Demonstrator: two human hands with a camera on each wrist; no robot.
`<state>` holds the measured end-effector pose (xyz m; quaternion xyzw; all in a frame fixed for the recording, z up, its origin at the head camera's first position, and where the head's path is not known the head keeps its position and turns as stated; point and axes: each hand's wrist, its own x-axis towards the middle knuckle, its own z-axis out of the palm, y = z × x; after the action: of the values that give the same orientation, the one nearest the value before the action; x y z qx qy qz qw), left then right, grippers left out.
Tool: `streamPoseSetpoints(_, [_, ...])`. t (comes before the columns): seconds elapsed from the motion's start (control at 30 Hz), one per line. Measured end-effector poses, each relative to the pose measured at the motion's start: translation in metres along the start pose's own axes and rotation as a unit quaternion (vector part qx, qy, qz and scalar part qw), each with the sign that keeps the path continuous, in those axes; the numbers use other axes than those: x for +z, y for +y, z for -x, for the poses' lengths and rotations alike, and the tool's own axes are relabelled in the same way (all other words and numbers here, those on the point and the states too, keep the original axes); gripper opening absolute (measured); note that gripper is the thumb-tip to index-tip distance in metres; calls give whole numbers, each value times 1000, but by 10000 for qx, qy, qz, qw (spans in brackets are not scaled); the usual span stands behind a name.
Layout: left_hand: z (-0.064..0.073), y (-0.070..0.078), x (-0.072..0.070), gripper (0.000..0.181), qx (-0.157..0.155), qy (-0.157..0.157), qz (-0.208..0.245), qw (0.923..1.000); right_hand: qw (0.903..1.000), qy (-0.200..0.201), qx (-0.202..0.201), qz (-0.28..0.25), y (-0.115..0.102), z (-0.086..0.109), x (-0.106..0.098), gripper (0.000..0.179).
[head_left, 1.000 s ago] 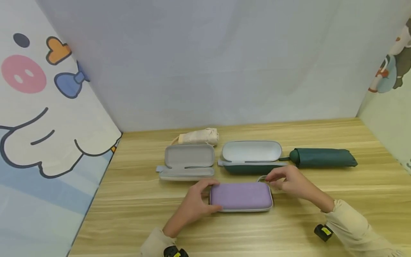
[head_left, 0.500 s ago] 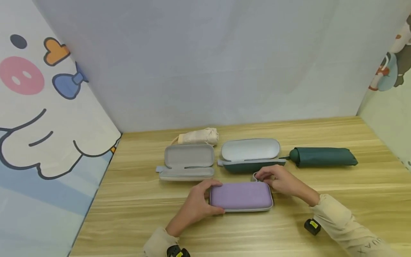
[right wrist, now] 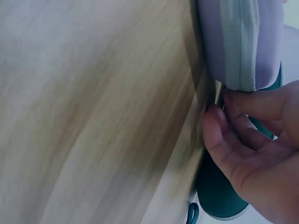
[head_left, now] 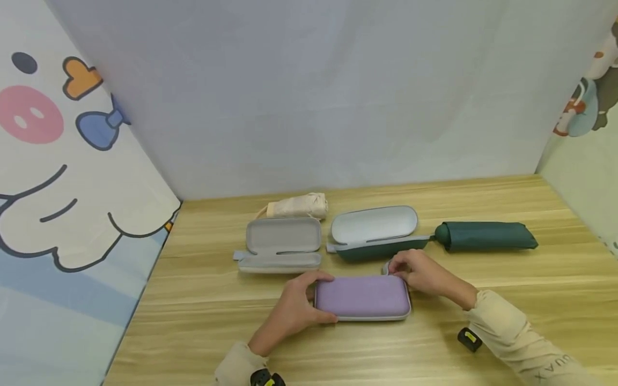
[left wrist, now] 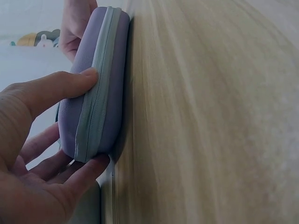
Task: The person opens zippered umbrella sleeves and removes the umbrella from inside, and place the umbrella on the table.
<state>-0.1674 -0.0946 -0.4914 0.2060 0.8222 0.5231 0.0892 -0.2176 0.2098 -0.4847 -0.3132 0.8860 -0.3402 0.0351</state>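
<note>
A closed purple zippered case (head_left: 363,297) with a pale grey zipper band lies flat on the table in front of the person. My left hand (head_left: 295,305) grips its left end, thumb along the near edge and fingers around the far side. In the left wrist view the thumb presses on the zipper band (left wrist: 99,93). At the case's far right corner my right hand (head_left: 425,272) pinches a small grey strap (head_left: 385,267), most of it hidden by the fingers. The right wrist view has that hand's thumb (right wrist: 261,103) against the case's end.
Behind the purple case stand two opened cases, a light grey one (head_left: 284,236) and a dark green one (head_left: 381,251) with a silvery lining. A folded green umbrella (head_left: 487,236) lies at right. A folded cream umbrella-like bundle (head_left: 299,206) lies behind the grey case.
My right hand has moved left along the case's far corner with the grey strap. The dark green case has tilted slightly, its lid shifting left. My left hand keeps its grip.
</note>
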Motion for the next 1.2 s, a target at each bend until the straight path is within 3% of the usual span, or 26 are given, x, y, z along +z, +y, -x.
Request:
streamPoseSetpoints(0.43, [-2,7,1,66,-102,59,-423,9990,9994,230,44,268,-4,6,-5,22])
streamPoseSetpoints(0.87, [-2,2,-1,65,-58,55,-137,9999,9989,306,96,348,-6,14,-11,18])
streamPoseSetpoints(1.1, [-1,2,-3,64,2,192,-672,9976,9989,408,104,211,-5,21,-11,17])
streamPoseSetpoints(1.2, [-1,2,-3,64,-88,150,-643,9978,9989,426,171,134,-5,24,-10,18])
